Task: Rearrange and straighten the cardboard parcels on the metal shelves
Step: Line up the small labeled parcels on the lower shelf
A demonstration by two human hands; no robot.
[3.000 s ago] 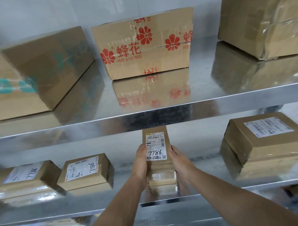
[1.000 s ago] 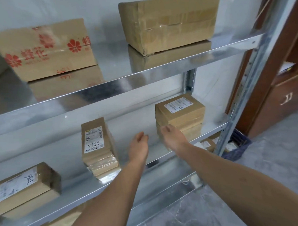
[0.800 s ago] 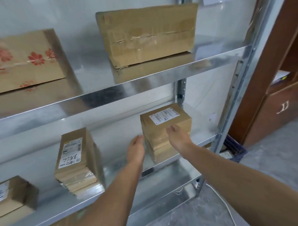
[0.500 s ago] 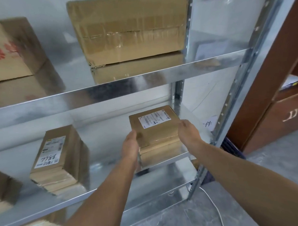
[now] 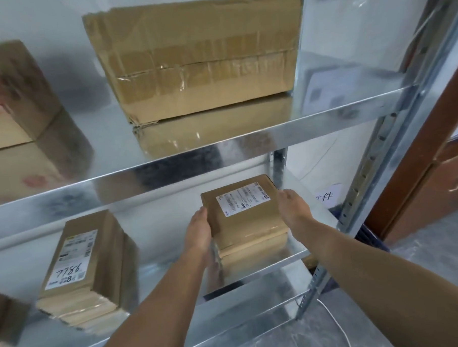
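A small cardboard parcel (image 5: 247,217) with a white label lies at the right end of the lower metal shelf (image 5: 159,228). My left hand (image 5: 199,233) holds its left side, thumb at the top edge. My right hand (image 5: 293,210) holds its right side near the far corner. Left of them lies a narrow parcel marked 7786 (image 5: 87,258), turned slightly askew. On the upper shelf (image 5: 195,159) stands a large taped box (image 5: 196,59), and a box with red print (image 5: 12,96) is cut off at the left.
Another parcel (image 5: 3,317) shows at the far left edge of the lower shelf. The rack's perforated upright (image 5: 374,172) rises on the right, with a brown wooden cabinet (image 5: 433,185) beyond it. A white cable (image 5: 336,323) lies on the grey floor.
My hands let go of the 7786 parcel, moved right along the lower shelf and took hold of the right-hand parcel on both sides. The view swung right with them.
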